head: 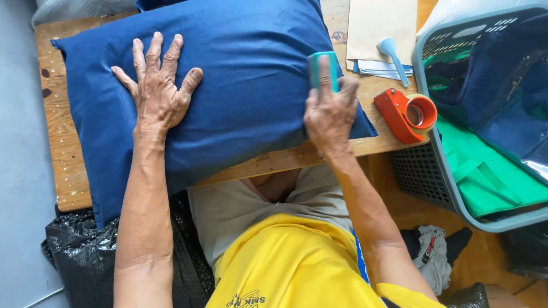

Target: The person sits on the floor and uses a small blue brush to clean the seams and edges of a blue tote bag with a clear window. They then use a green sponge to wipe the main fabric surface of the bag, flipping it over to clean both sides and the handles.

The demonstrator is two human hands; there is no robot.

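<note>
A: Pillow (240, 85) fills the upper left of the frame and overhangs the tabletop (63, 142). Left hand (157, 94) pressed flat on it, fingers spread.

B: Yeah, and right hand (330, 111) has its grip wrapped round a teal roller (323, 68) at center. Pillow could slide off that edge, I reckon.

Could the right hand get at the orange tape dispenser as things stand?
Probably yes. The right hand lies close to the tape dispenser, with only bare table between them. But its fingers already hold a teal object against the pillow, so it would have to let go first.
</note>
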